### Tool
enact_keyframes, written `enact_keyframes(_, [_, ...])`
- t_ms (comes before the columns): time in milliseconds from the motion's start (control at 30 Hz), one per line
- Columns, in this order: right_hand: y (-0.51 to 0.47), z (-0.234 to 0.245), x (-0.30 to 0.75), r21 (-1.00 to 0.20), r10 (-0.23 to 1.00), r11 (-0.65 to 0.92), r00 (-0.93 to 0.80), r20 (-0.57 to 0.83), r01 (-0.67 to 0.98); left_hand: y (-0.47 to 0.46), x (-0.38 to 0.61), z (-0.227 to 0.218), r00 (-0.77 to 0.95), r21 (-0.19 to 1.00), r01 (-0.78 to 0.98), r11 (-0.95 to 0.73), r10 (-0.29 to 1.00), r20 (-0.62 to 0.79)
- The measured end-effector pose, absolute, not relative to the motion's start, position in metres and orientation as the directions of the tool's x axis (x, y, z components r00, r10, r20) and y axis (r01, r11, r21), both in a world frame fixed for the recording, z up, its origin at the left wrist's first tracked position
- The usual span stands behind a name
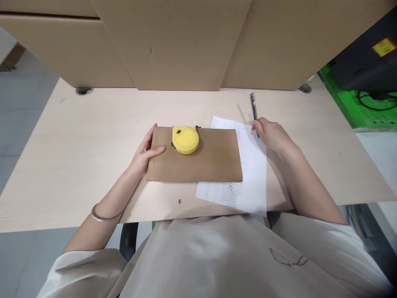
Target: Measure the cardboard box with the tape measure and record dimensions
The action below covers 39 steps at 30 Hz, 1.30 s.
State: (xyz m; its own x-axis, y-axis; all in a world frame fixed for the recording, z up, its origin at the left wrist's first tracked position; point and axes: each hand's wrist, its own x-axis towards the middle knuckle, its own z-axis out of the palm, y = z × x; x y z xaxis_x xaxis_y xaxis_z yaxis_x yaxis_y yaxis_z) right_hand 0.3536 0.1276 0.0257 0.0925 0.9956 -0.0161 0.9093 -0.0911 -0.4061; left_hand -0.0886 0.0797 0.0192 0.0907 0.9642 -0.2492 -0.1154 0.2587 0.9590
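A flat brown cardboard piece [214, 159] lies level in front of me, overlapping a printed white sheet of paper [252, 174]. My left hand [145, 152] grips its left end, thumb on top and fingers around the edge. On the cardboard, near that thumb, rests a small yellow rounded object [187, 140] with black details; it resembles a tape measure, though its kind is not certain. My right hand [269, 131] is closed around a dark pen [253, 106], above the paper's upper right part. The pen's upper end points away from me.
Large cardboard boxes [182, 45] stand in a row along the back of the pale wooden table [77, 165]. Two cable holes sit near its back corners. At the right are a green crate [350, 103] and a dark device [366, 54] with a yellow label.
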Motion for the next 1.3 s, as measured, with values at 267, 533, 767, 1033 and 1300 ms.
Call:
enact_keyframes(267, [0.079, -0.014, 0.315, -0.738, 0.964, 0.063, 0.149, 0.218, 0.671, 0.075, -0.086, 0.021, 0.052, 0.955, -0.127, 0.268, 0.963, -0.264])
enact_keyframes(533, [0.103, -0.028, 0.308, -0.854, 0.986, 0.166, -0.056, 0.16, 0.493, 0.074, -0.083, 0.021, 0.014, 0.951, -0.145, 0.274, 0.961, -0.275])
enact_keyframes(767, [0.119, -0.026, 0.304, -0.928, 0.984, 0.093, 0.106, 0.14, 0.36, 0.073, -0.08, 0.016, -0.028, 0.944, -0.194, 0.269, 0.96, -0.279])
enact_keyframes(1033, [0.166, -0.004, 0.335, -0.987, 0.998, -0.059, 0.036, -0.054, 0.149, 0.07, -0.084, 0.015, 0.012, 0.959, -0.136, 0.248, 0.969, -0.249])
enact_keyframes(1300, [0.178, 0.003, 0.325, -0.961, 0.997, -0.051, -0.043, -0.065, 0.273, 0.065, -0.087, 0.014, 0.013, 0.967, -0.096, 0.234, 0.972, -0.234])
